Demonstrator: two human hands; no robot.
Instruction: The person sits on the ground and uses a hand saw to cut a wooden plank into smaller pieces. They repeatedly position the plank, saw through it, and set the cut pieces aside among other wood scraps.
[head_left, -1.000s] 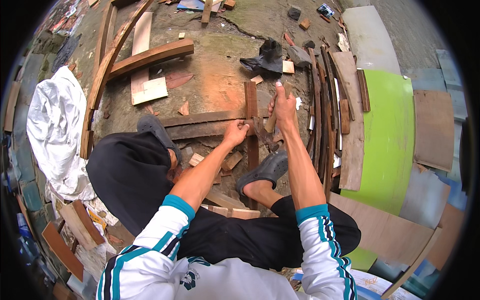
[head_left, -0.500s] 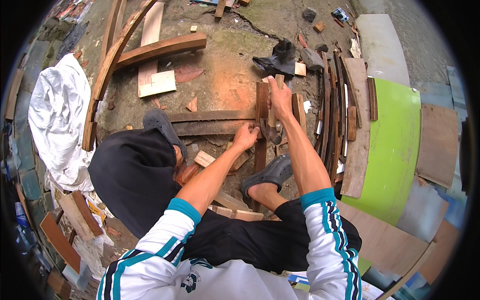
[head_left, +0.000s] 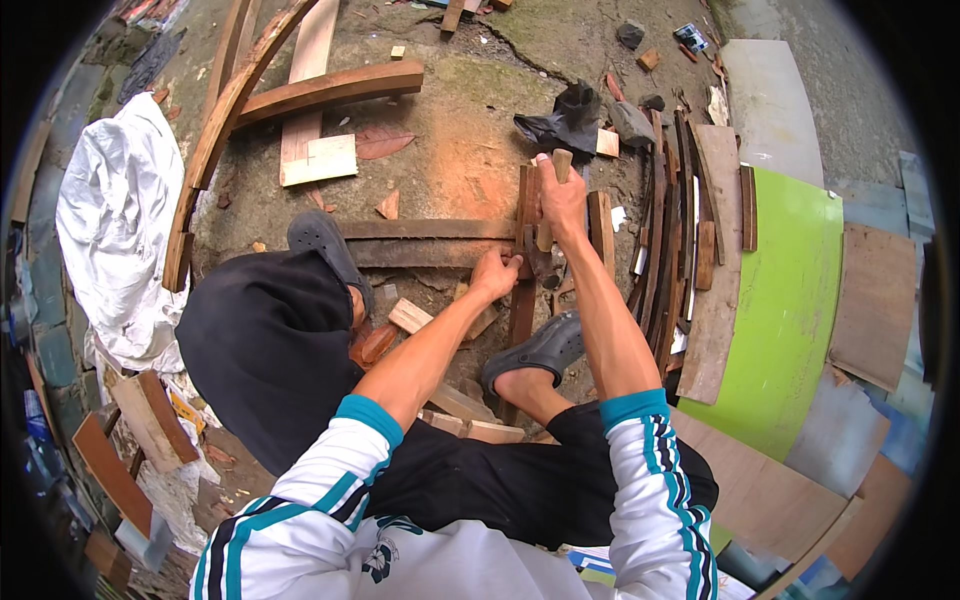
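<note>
My right hand [head_left: 564, 205] is wrapped round the wooden handle of a hammer [head_left: 545, 238]. The dark hammer head is at the handle's near end, close beside an upright-running brown wood strip [head_left: 522, 305]. Just left of it, my left hand [head_left: 493, 276] is closed in a pinch, thumb and forefinger against the wood where the strip meets two dark crosswise boards [head_left: 430, 252]. Whatever those fingertips hold is too small to make out. My clog-covered feet rest on either side of the wood, with the left clog [head_left: 328, 250] by the boards' left end.
Long wood strips [head_left: 655, 230] lie stacked to the right, beside a green panel [head_left: 778, 310]. A crumpled black bag [head_left: 566, 118] lies beyond my right hand. Curved timber [head_left: 335, 88] and a white cloth sack [head_left: 118, 230] occupy the left. Wood offcuts [head_left: 410, 316] lie between my legs.
The hammer head has turned and shifted slightly next to the brown strip. My left hand keeps its pinch at the joint. The whole view has moved a little.
</note>
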